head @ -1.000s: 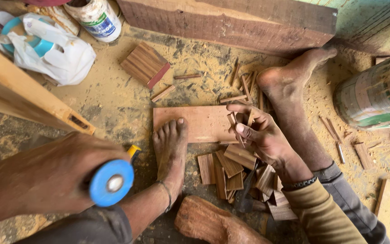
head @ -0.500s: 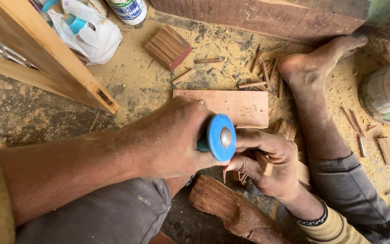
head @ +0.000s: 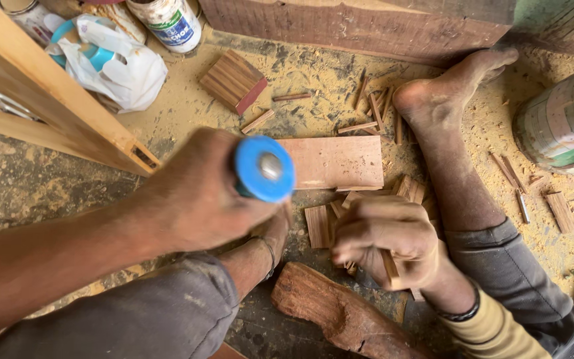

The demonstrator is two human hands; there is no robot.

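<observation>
A timber beam [head: 367,26] runs along the far edge of the sawdust floor [head: 61,179]; a flat board [head: 340,161] lies mid-scene. The left hand [head: 200,193] grips a blue-capped tool handle [head: 264,169] above it. To its right, the right hand [head: 383,236] is closed on a small wood strip [head: 389,266] over scattered offcuts [head: 317,226].

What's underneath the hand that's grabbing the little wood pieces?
Under the right hand lie small flat wood pieces on the sawdusty floor. One strip sticks out of its grip. The hand covers whatever lies directly beneath it.
</observation>
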